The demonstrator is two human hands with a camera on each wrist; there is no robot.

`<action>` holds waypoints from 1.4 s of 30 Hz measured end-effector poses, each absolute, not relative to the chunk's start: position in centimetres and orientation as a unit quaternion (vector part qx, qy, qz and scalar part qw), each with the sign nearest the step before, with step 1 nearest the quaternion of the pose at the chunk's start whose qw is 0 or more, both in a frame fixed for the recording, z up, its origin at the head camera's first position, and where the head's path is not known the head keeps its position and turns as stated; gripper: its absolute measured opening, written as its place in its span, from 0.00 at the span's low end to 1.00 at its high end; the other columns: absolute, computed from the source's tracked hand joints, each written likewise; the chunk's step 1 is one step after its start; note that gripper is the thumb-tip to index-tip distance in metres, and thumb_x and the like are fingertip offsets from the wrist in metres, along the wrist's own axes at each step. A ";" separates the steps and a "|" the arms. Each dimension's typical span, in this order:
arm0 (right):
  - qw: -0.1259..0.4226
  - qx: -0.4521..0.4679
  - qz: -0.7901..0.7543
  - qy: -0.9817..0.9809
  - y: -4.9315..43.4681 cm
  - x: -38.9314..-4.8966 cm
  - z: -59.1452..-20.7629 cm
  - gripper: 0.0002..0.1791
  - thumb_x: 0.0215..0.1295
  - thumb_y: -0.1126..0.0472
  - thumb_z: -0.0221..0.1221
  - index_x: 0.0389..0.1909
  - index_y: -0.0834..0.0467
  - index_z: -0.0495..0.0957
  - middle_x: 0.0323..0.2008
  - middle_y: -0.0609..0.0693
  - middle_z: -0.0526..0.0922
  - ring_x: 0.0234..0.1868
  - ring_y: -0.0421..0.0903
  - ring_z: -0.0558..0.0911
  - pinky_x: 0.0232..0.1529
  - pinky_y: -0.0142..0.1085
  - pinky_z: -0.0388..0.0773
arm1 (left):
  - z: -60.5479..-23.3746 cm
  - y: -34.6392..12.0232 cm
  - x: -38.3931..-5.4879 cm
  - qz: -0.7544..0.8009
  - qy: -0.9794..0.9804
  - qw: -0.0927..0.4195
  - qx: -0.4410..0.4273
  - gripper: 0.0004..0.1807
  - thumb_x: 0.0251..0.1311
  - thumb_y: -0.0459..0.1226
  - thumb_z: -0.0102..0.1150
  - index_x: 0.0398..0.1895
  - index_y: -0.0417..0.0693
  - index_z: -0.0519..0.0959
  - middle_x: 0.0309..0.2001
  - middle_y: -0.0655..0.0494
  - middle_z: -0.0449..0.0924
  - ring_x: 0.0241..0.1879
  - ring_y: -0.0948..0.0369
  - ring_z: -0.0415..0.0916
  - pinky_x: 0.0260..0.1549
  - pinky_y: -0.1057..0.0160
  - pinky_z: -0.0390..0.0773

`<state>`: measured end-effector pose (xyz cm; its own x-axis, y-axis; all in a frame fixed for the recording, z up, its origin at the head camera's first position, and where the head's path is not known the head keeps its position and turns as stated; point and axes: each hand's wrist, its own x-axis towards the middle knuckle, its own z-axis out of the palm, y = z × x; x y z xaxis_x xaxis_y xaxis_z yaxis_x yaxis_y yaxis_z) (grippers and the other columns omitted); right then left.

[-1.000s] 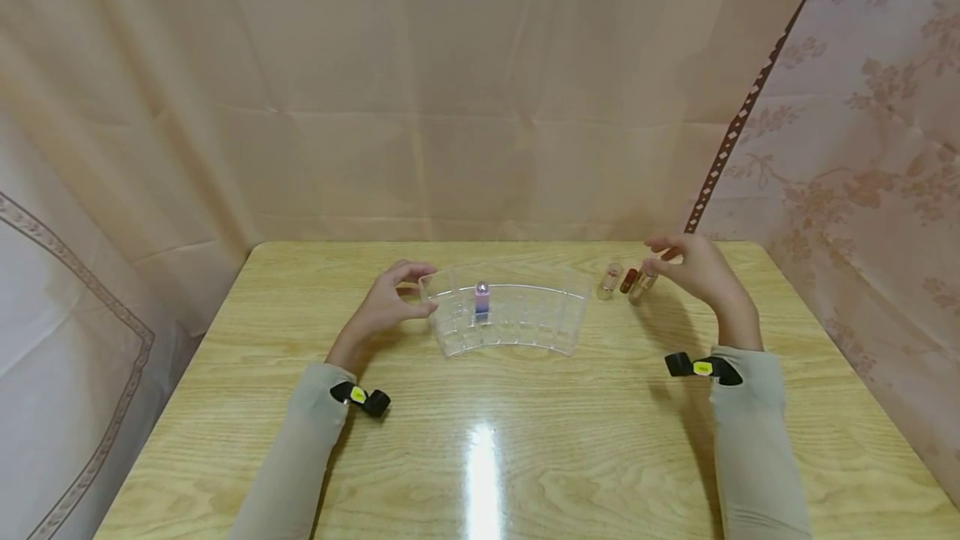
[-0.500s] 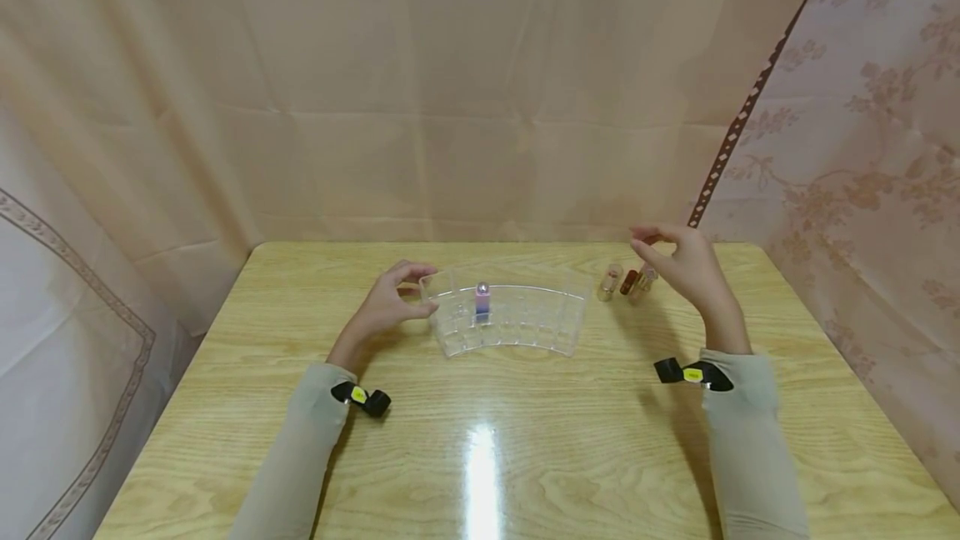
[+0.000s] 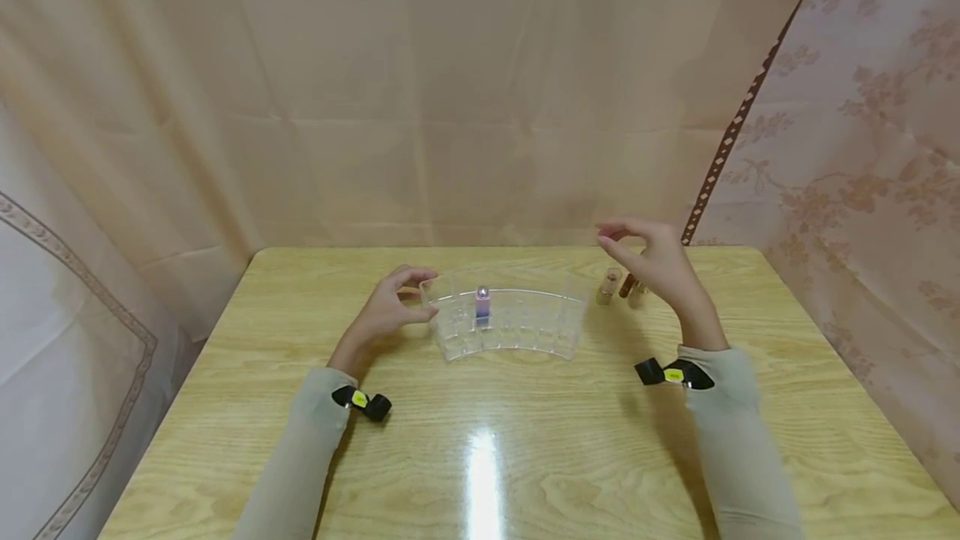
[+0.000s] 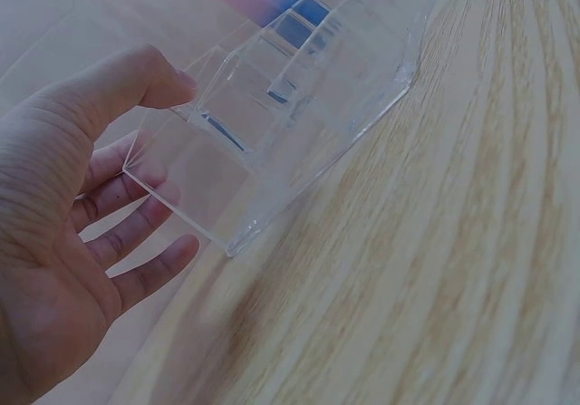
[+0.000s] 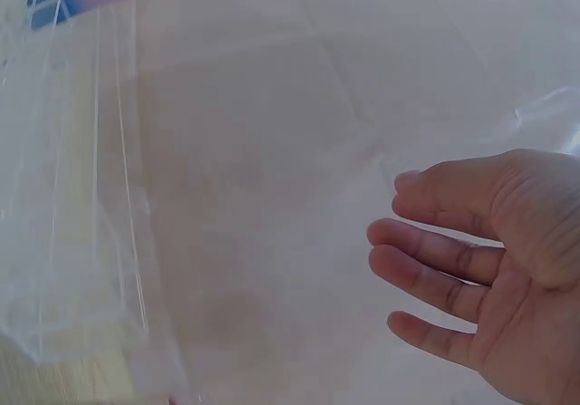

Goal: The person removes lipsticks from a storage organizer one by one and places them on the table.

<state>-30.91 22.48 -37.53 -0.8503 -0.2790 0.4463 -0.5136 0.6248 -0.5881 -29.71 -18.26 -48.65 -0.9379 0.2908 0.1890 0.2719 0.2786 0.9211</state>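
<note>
A clear acrylic lipstick organizer [image 3: 517, 340], curved and divided into small slots, stands on the table. My left hand [image 3: 396, 302] holds its left end, the thumb on the near side and the fingers round the back. A pink-and-blue lipstick [image 3: 482, 303] stands upright in one slot, its pink end up; it also shows in the left wrist view as a lipstick [image 4: 263, 2]. My right hand [image 3: 652, 261] is raised over the table's back right, thumb and fingers loosely bent. In the right wrist view nothing shows between the fingertips of this hand [image 5: 480, 269].
Right of the organizer lie a clear-cased lipstick [image 3: 609, 285] and a dark red lipstick tube [image 3: 627, 285]. Beside them a gold-toned tube [image 3: 638, 293] is partly hidden by the right hand. A beige curtain [image 3: 480, 107] hangs behind the wooden table [image 3: 480, 407].
My right hand has moved left and slightly up from the loose lipsticks, which stay on the table. My left hand keeps its place at the organizer.
</note>
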 end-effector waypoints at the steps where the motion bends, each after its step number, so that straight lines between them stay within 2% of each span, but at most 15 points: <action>1: 0.157 0.232 0.374 -0.884 22.1 -30.9 -37.5 0.13 0.71 0.61 0.63 0.53 0.60 0.85 0.43 0.57 0.89 0.48 0.51 0.83 0.46 0.30 0.72 | -48.2 -18.1 -29.5 0.576 0.798 0.010 0.176 0.33 0.52 0.24 0.71 0.64 0.29 0.73 0.60 0.27 0.71 0.61 0.35 0.69 0.65 0.35 0.73; 3: 0.153 0.246 0.379 -0.879 21.3 -31.0 -37.6 0.13 0.71 0.61 0.63 0.52 0.60 0.85 0.43 0.56 0.89 0.47 0.49 0.83 0.46 0.26 0.73 | -47.4 -17.9 -28.9 0.577 0.797 0.015 0.176 0.33 0.53 0.23 0.70 0.64 0.26 0.72 0.60 0.24 0.69 0.61 0.32 0.68 0.65 0.34 0.71; 5: 0.141 0.255 0.386 -0.875 20.4 -30.9 -37.9 0.12 0.71 0.61 0.63 0.52 0.60 0.85 0.44 0.55 0.89 0.47 0.48 0.83 0.47 0.28 0.75 | -46.9 -17.9 -28.7 0.578 0.797 0.016 0.177 0.32 0.53 0.24 0.70 0.63 0.26 0.72 0.59 0.24 0.70 0.61 0.32 0.68 0.65 0.34 0.72; 9: 0.115 0.275 0.397 -0.868 18.5 -30.8 -38.6 0.12 0.69 0.61 0.65 0.50 0.60 0.85 0.43 0.55 0.89 0.46 0.49 0.84 0.51 0.40 0.81 | -46.8 -17.9 -28.7 0.576 0.798 0.014 0.176 0.32 0.52 0.24 0.71 0.63 0.26 0.73 0.59 0.24 0.70 0.60 0.34 0.69 0.64 0.34 0.72; 12: 0.100 0.289 0.396 -0.866 17.1 -30.9 -39.2 0.13 0.69 0.61 0.65 0.51 0.61 0.85 0.43 0.55 0.89 0.46 0.51 0.85 0.56 0.52 0.80 | -47.0 -17.9 -28.8 0.576 0.798 0.013 0.176 0.32 0.52 0.23 0.71 0.63 0.26 0.73 0.59 0.25 0.70 0.60 0.35 0.70 0.64 0.34 0.72; 14: 0.087 0.299 0.395 -0.864 16.4 -30.9 -39.7 0.14 0.68 0.61 0.66 0.52 0.61 0.85 0.44 0.56 0.89 0.47 0.51 0.85 0.56 0.55 0.79 | -47.2 -17.9 -29.0 0.579 0.796 0.014 0.174 0.32 0.52 0.23 0.71 0.63 0.26 0.73 0.59 0.25 0.70 0.59 0.37 0.70 0.64 0.35 0.73; 20: 0.054 0.330 0.389 -0.858 14.4 -31.0 -40.9 0.16 0.68 0.60 0.66 0.54 0.59 0.84 0.48 0.56 0.88 0.48 0.50 0.84 0.52 0.49 0.82 | -47.6 -17.9 -29.4 0.583 0.795 0.017 0.164 0.33 0.52 0.24 0.71 0.64 0.28 0.73 0.59 0.27 0.71 0.59 0.40 0.70 0.64 0.38 0.74; 29: 0.026 0.357 0.389 -0.849 12.4 -31.7 -42.2 0.17 0.65 0.61 0.68 0.53 0.60 0.84 0.47 0.57 0.88 0.48 0.51 0.84 0.54 0.49 0.82 | -47.2 -18.0 -29.3 0.574 0.802 0.018 0.164 0.33 0.53 0.26 0.72 0.64 0.29 0.73 0.59 0.29 0.71 0.60 0.38 0.70 0.65 0.37 0.73; 37: -0.009 0.365 0.406 -0.838 11.6 -32.1 -43.3 0.18 0.65 0.62 0.68 0.54 0.63 0.83 0.50 0.63 0.86 0.50 0.58 0.83 0.56 0.58 0.80 | -46.8 -17.9 -29.2 0.572 0.803 0.018 0.166 0.33 0.54 0.26 0.72 0.64 0.28 0.73 0.60 0.27 0.71 0.61 0.36 0.70 0.65 0.37 0.73; 42: -0.023 0.353 0.397 -0.847 11.2 -32.2 -43.9 0.18 0.65 0.62 0.69 0.54 0.63 0.83 0.50 0.58 0.87 0.49 0.53 0.83 0.55 0.53 0.82 | -47.0 -17.8 -29.3 0.573 0.803 0.017 0.166 0.33 0.54 0.26 0.71 0.65 0.28 0.72 0.60 0.27 0.71 0.61 0.37 0.70 0.65 0.37 0.72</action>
